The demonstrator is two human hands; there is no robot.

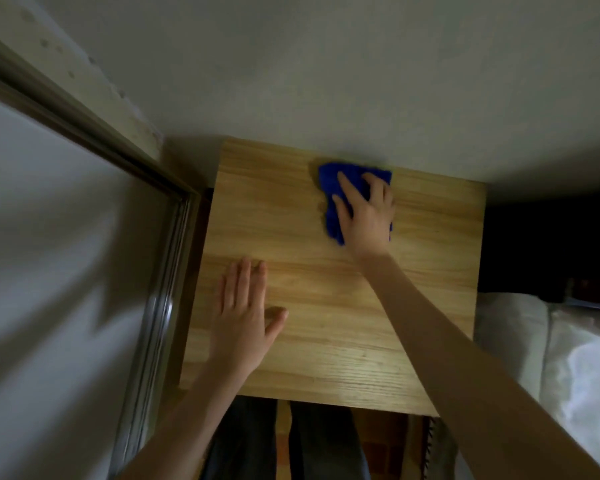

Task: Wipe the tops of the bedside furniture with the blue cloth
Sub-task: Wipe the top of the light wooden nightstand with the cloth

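The blue cloth (333, 188) lies bunched on the far part of the wooden bedside table (326, 323), close to the wall (326, 81) and slightly right of centre. The right hand (368, 213) rests flat on top of it, fingers spread and pressing down rather than closed around it; most of the cloth shows beyond and to the left of the fingers. The right arm reaches diagonally across the top. The left hand (245, 317) lies open, palm down, on the near left part, holding nothing. Unwiped surface appears to lie nearer and leftward, so the next stroke likely draws back. A bed (551, 358) adjoins on the right.
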